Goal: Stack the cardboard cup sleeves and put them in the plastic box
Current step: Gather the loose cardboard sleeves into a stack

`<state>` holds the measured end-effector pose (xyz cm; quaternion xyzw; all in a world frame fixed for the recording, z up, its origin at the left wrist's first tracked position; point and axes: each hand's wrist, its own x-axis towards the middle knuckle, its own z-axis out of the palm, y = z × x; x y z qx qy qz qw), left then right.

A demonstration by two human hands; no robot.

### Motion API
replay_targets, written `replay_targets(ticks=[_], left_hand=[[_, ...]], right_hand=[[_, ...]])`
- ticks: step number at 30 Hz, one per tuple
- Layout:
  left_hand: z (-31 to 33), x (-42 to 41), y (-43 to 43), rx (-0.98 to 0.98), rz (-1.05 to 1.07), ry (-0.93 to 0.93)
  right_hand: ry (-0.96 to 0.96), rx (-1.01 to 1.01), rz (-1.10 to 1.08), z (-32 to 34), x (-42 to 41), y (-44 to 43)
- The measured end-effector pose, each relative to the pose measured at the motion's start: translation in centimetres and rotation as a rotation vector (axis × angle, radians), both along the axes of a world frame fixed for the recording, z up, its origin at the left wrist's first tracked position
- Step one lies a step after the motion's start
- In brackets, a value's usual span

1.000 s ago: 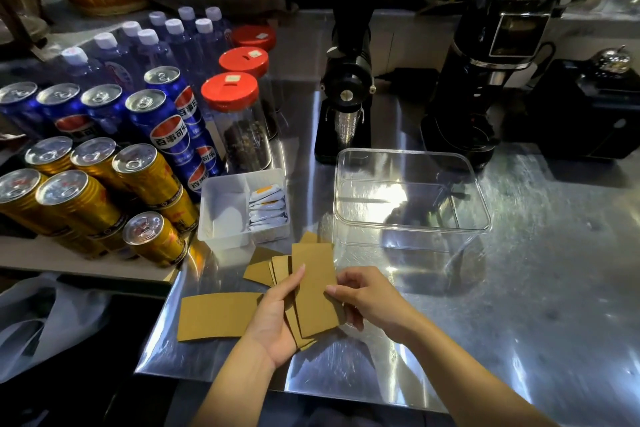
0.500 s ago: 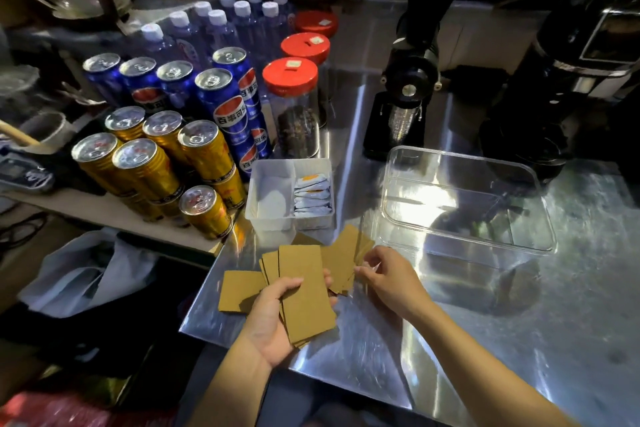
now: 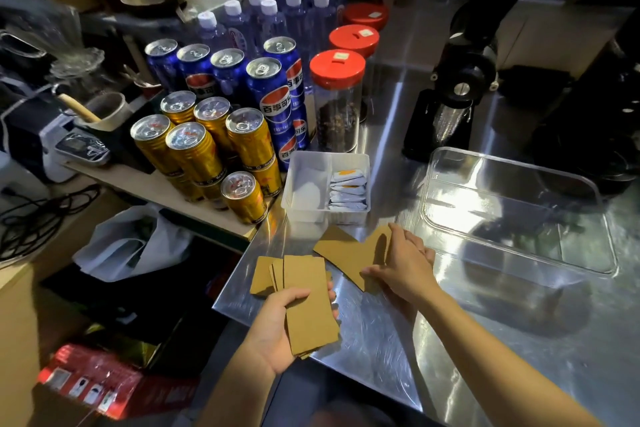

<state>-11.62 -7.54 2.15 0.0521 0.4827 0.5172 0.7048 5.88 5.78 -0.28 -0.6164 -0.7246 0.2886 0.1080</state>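
Note:
My left hand (image 3: 277,322) holds a stack of flat brown cardboard cup sleeves (image 3: 310,305) above the near left corner of the steel counter. A loose sleeve (image 3: 260,276) lies flat just left of the stack. My right hand (image 3: 405,263) grips other brown sleeves (image 3: 349,250) lying on the counter, thumb and fingers closed on their right ends. The clear plastic box (image 3: 595,253) stands to the right of my right hand with nothing in it.
A white tray of sachets (image 3: 294,180) sits just behind the sleeves. Gold and blue cans (image 3: 249,139), water bottles and red-lidded jars (image 3: 337,97) crowd the left. A black grinder (image 3: 457,80) and a dark machine stand at the back. The counter edge (image 3: 228,308) drops at the left.
The view has swung left and closer. My left hand drew its stack toward me, away from the pile. My right hand slid further onto the remaining sleeves and closed on them.

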Motion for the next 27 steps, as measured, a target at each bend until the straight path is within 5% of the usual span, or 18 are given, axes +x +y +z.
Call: replay_targets(ticks=[6, 27], left_hand=[[0.4, 0.9, 0.3, -0.062, -0.004, -0.005], [0.7, 2.2, 0.5, -0.142, 0.039, 0.091]], right_hand=[[-0.133, 0.074, 0.045, -0.1, 0.2, -0.6], [0.059, -0.226, 0.042, 1.6, -0.9, -1.3]])
